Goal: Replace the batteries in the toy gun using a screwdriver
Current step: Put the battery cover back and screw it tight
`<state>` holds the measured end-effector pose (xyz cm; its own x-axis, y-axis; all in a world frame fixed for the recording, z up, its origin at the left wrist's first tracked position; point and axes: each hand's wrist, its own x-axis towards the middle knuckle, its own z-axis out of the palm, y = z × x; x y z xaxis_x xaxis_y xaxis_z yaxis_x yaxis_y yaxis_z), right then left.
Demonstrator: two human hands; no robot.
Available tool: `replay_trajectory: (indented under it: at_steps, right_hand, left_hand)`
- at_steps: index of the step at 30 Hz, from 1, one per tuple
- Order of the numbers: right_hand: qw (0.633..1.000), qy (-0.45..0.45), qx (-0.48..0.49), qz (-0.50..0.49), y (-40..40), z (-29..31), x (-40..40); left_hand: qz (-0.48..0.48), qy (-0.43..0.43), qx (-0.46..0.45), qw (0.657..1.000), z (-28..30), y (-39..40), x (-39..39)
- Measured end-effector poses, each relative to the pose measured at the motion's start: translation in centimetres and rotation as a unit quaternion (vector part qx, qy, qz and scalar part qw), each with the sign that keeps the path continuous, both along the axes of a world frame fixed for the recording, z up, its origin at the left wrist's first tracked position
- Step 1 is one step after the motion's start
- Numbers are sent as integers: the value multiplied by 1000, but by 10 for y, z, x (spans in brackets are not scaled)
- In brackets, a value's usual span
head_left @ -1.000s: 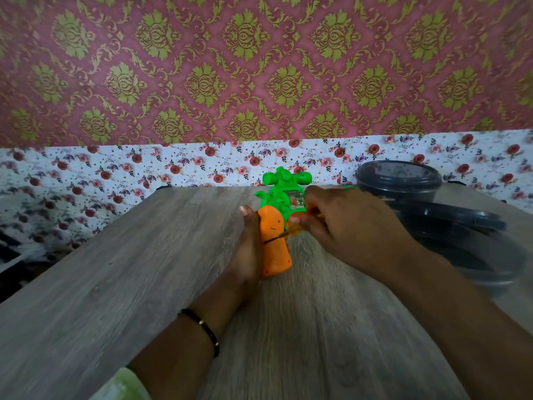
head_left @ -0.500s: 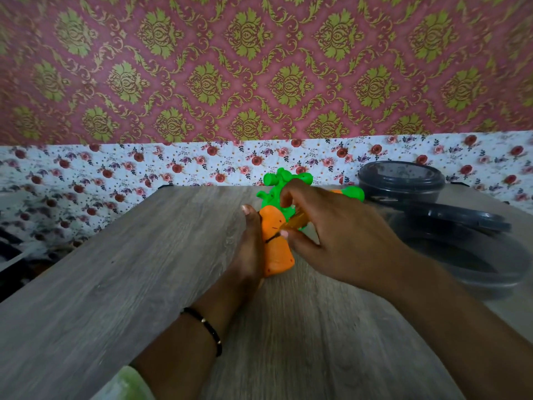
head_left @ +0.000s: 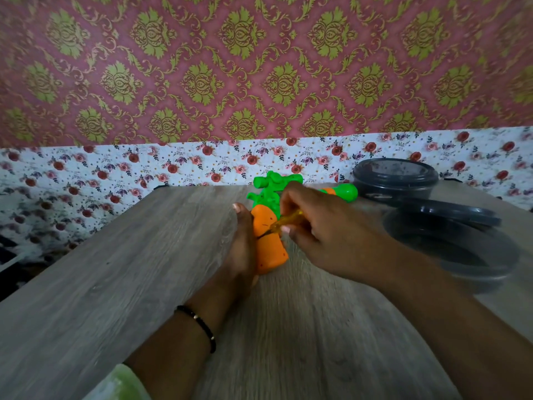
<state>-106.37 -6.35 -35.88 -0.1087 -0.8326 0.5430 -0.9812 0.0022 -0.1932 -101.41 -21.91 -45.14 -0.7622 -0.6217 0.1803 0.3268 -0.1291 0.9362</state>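
Observation:
An orange and green carrot-shaped toy gun (head_left: 269, 241) lies on the wooden table (head_left: 115, 269) at the centre. My left hand (head_left: 240, 249) grips its orange handle from the left side, thumb up along it. My right hand (head_left: 326, 226) pinches a small screwdriver (head_left: 284, 222) with a translucent yellow handle; its dark tip touches the orange handle. The gun's green top (head_left: 274, 183) sticks out beyond my fingers, and a green and orange part (head_left: 341, 192) shows past my right hand.
A dark round container (head_left: 395, 177) stands at the back right of the table. In front of it lies a larger dark bowl (head_left: 461, 246) with a lid (head_left: 458, 213) resting across it, close to my right forearm. A floral-papered wall runs behind the table's far edge.
My right hand has shifted from the green top down toward the orange handle, bringing the screwdriver tip onto it. My left hand and the toy gun stay in place.

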Motion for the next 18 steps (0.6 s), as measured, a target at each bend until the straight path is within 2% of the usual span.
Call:
replay_trajectory:
  at_steps: [3,6,11,18]
  right_hand:
    - [999,12,-26,-22,-2,-1,1]
    - [992,72,-73,-66,-3,-5,-5]
    - [987,108,-63,-102,0,-5,-14]
    - [998,-22,-66,2,-5,-4,-7]
  left_hand:
    - [5,-5,-6,1000,1,3,-1]
    - [7,-4,-34,999,3,6,-1]
    - [12,-17,-23,1000,-1,2,-3]
    - [12,-12,-17,1000,1,3,-2]
